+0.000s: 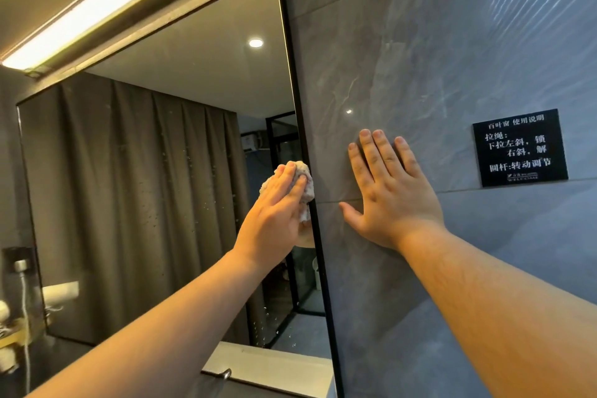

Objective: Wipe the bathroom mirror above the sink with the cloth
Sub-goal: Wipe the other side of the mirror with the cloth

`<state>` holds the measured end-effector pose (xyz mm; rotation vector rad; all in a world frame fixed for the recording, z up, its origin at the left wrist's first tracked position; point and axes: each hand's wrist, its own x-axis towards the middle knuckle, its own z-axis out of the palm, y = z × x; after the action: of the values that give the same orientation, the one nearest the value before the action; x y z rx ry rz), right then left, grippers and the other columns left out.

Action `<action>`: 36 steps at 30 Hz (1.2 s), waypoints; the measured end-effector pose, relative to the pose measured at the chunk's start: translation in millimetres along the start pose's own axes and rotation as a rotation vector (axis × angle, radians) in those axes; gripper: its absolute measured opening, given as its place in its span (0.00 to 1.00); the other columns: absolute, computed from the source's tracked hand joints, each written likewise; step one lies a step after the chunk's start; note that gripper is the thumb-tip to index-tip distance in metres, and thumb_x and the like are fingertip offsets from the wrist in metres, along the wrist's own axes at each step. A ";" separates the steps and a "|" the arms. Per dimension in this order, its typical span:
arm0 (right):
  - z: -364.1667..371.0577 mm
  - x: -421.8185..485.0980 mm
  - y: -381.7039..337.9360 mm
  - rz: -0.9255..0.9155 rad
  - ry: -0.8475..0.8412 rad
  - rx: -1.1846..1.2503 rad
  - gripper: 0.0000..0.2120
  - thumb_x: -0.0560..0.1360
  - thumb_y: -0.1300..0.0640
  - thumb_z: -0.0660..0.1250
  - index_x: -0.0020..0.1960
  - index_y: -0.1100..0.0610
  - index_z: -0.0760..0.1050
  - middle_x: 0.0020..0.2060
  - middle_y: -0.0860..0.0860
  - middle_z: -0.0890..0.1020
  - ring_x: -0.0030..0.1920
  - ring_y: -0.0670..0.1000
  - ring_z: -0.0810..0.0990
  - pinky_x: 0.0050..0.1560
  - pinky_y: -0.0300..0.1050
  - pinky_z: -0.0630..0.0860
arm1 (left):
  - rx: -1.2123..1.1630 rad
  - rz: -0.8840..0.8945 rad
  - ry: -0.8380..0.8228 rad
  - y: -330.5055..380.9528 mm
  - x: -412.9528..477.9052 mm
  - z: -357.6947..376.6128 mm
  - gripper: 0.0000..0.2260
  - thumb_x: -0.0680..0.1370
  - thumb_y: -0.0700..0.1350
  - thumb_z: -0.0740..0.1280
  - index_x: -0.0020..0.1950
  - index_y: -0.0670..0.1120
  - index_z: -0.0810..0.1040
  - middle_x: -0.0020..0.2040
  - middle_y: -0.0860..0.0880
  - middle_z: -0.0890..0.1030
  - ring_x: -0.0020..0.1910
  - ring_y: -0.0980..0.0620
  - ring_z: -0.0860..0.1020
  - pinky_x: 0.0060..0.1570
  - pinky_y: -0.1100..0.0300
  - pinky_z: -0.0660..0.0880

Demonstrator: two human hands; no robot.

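Note:
The black-framed mirror [139,197] fills the left half of the view, speckled with water drops and reflecting a brown curtain. A bunched pale cloth [306,186] lies against the glass at the mirror's right edge, about mid-height. My left hand [274,216] presses the cloth to the mirror with straight fingers over it. My right hand [391,197] rests flat with spread fingers on the grey wall tile just right of the mirror frame.
A lit strip lamp [106,6] runs above the mirror. A black sign with white lettering [519,147] hangs on the tiled wall at right. A hair dryer and its wall holder [19,294] stand at the far left. A pale counter edge [268,362] shows below.

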<state>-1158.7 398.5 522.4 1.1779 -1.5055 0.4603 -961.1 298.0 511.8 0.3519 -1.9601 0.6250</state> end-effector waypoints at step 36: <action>-0.5 -0.4 0.0 0.001 0.004 -0.013 0.44 0.74 0.33 0.51 0.80 0.61 0.52 0.79 0.62 0.52 0.80 0.60 0.49 0.78 0.60 0.47 | 0.179 -0.056 0.060 -9.3 4.1 -16.9 0.22 0.71 0.37 0.65 0.65 0.38 0.74 0.57 0.42 0.74 0.54 0.41 0.73 0.56 0.48 0.73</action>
<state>-1158.5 399.1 522.2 1.1652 -1.5032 0.4522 -945.8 300.0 524.1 0.4910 -1.8360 0.7683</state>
